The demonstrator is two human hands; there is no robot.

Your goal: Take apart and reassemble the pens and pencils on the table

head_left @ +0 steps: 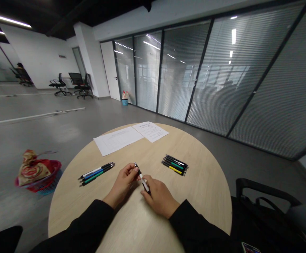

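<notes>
Between my hands, over the near middle of the round table (195, 196), is a black-and-white pen (144, 183), tilted with its tip end pointing away to the upper left. My left hand (127, 179) pinches it near the far end. The fingers of my right hand (156, 195) are closed round its nearer part. Left of my hands lie several pens (96, 174) side by side, with white, blue and green barrels. A second row of pens (174, 165) lies to the right, mostly black with green and yellow sections.
Two printed paper sheets (121, 138) lie at the table's far edge. A pink-and-blue basket (58, 172) holding a paper bag stands on the floor at left. A black chair (268, 191) and a phone (250, 248) are at right. Glass partitions with blinds (181, 73) stand behind.
</notes>
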